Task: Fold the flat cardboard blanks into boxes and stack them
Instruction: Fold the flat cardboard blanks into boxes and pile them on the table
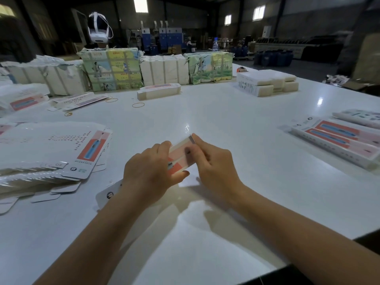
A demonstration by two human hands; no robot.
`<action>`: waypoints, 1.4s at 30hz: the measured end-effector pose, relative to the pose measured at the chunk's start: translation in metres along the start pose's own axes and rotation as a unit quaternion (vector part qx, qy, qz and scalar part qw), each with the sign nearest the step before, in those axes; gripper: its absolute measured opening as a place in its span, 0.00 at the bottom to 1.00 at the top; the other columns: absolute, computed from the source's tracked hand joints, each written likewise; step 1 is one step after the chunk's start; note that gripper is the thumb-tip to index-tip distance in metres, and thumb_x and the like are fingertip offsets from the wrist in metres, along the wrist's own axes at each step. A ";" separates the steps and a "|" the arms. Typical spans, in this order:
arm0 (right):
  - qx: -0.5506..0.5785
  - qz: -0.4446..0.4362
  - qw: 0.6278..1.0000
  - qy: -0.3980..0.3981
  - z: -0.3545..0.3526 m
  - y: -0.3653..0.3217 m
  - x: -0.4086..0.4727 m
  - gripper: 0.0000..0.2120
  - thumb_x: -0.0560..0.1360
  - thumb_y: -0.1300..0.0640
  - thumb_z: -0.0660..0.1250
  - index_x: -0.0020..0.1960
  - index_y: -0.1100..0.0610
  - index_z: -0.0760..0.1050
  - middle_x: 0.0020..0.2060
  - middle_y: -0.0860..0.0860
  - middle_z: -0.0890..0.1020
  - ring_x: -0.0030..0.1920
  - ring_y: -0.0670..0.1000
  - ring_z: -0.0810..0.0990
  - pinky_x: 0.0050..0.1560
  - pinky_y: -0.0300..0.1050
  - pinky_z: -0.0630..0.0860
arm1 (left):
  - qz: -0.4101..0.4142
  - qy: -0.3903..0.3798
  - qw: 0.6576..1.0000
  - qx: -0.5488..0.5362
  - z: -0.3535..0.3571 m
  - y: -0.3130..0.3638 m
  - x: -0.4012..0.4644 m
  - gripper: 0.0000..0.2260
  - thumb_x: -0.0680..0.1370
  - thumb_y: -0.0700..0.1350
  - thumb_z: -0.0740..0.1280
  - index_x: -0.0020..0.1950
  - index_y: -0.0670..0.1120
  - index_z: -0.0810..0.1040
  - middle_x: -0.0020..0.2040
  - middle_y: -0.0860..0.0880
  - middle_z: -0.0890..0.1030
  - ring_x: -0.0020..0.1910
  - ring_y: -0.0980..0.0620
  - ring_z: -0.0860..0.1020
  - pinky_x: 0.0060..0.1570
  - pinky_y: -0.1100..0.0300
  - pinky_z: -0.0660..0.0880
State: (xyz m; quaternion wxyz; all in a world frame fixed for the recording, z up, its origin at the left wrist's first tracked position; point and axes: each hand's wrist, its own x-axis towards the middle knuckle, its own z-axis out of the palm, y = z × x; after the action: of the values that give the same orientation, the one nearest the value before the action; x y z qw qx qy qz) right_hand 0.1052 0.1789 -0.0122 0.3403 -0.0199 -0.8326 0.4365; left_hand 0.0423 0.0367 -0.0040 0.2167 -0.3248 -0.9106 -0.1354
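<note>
I'm looking at both hands meeting over the white table [205, 112], approx. centre of view. Left hand [148, 171] is gripping the near end of the box [181, 155], fingers curled over its top edge w/ thumb under the lower corner. Right hand [213, 161] is pinching the far end, index finger reaching up along the top-right corner, other fingers curled against the box's side. So the box is sitting between the two hands, held just above the table, tilted, pink/red printed face toward me. It's motion-blurred, so I can't tell how far it's folded or whether the end flaps are closed.

A white flap w/ a round logo [109, 195] is sticking out below the left wrist; can't tell if it's part of the same box.

Fanned stack of flat blanks [51, 153] is lying to the left of the left hand, near but not touching. Finished boxes [337, 138] are lying in a row at the right edge, well apart from the right hand. Further back: wrapped bundles [111, 68] in a line, another low stack of blanks [158, 91], rubber bands [138, 105] loose on the table.
</note>
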 end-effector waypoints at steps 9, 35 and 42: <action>0.314 0.176 0.933 -0.007 -0.010 0.005 0.012 0.09 0.75 0.63 0.68 0.54 0.59 0.82 0.46 0.52 0.86 0.49 0.50 0.84 0.52 0.42 0.80 | 0.013 0.028 0.999 0.017 -0.004 0.004 -0.001 0.32 0.70 0.64 0.68 0.66 0.45 0.69 0.53 0.47 0.79 0.47 0.46 0.78 0.45 0.53 0.76; -0.020 -0.066 0.993 0.090 -0.007 -0.001 0.003 0.09 0.76 0.61 0.65 0.46 0.59 0.84 0.36 0.53 0.76 0.37 0.48 0.74 0.37 0.36 0.70 | 0.032 0.042 0.998 0.026 -0.008 0.010 -0.003 0.31 0.59 0.54 0.81 0.52 0.36 0.78 0.38 0.41 0.81 0.30 0.41 0.78 0.28 0.52 0.75; -0.086 -0.103 0.982 0.132 -0.003 0.000 0.002 0.07 0.74 0.61 0.66 0.48 0.60 0.83 0.36 0.54 0.77 0.34 0.49 0.75 0.36 0.40 0.72 | 0.035 0.069 0.997 0.028 -0.006 0.012 -0.002 0.30 0.59 0.55 0.81 0.52 0.36 0.79 0.38 0.41 0.81 0.30 0.40 0.78 0.28 0.52 0.75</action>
State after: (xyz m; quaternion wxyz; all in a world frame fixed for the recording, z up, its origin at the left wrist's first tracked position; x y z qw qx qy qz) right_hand 0.1054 0.1818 -0.0093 0.4874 -0.0207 -0.8124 0.3194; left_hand 0.0538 0.0421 0.0017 0.2926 -0.3402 -0.8850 -0.1242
